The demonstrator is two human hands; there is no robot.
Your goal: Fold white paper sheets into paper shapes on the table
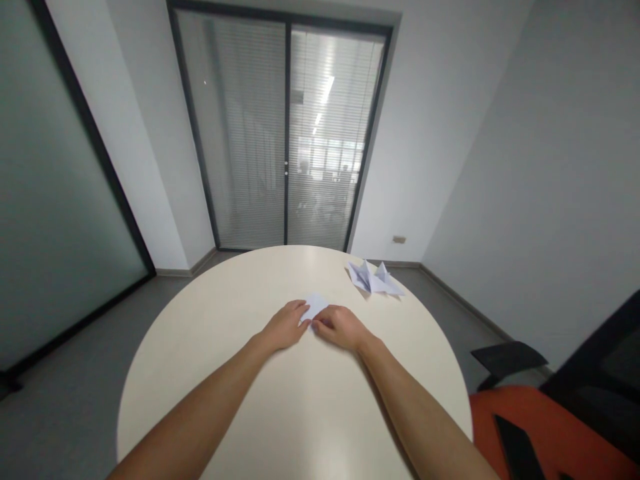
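Two hands on one sheet

The left hand [289, 325] rests, fingers slightly parted, on the left edge of the white paper [315, 305], mid-table. The right hand [341, 326], fingers curled, touches its near right edge; whether they pinch it, I cannot tell. Folded papers [374, 278] sit far right.

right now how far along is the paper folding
Already done, it seems: the folded paper toward the table's far right edge, its points standing up. In hand: a small white sheet, fairly flat, with the left hand and right hand at it. Left: probably more folding there, as no raised points show; how much, I can't tell.
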